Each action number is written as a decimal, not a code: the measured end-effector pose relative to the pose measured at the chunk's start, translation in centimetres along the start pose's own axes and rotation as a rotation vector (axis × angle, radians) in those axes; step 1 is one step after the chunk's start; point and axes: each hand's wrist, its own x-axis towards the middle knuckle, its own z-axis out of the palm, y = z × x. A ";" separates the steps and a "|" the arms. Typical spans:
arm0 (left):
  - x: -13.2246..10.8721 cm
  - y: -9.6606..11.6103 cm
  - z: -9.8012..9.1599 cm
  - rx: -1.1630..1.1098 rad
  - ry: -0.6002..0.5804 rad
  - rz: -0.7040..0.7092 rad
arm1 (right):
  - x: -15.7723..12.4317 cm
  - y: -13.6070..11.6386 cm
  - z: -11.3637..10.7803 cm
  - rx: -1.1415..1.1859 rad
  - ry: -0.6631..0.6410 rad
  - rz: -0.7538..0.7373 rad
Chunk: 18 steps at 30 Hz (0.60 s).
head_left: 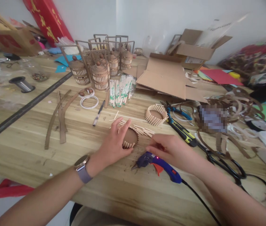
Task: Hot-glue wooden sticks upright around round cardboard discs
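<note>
My left hand, with a watch on its wrist, has thumb and fingers spread around a round brown cardboard base, gripping its rim. Several short sticks stand along the base's near edge. To the right, my right hand is closed, its fingertips curled above a blue glue gun; what they hold, if anything, is hidden. The glue gun lies on the table, its nozzle pointing left. Loose sticks lie just behind the base. A finished-looking ring of slanted sticks stands farther back.
Several stick lanterns stand at the back, beside packaged sticks and flattened cardboard. A pen-shaped knife lies left of centre. Pliers, a yellow-black cutter, scissors and cardboard strips crowd the right.
</note>
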 end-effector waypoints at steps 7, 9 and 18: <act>0.0 -0.1 0.0 -0.047 -0.026 -0.038 | -3.8 1.2 -0.1 -0.145 -0.255 0.241; 0.0 -0.3 0.0 -0.054 -0.019 -0.042 | -3.9 1.6 0.6 -0.144 -0.259 0.266; 0.1 -0.2 -0.2 -0.016 -0.009 -0.007 | -3.5 3.8 1.3 0.406 -0.014 0.211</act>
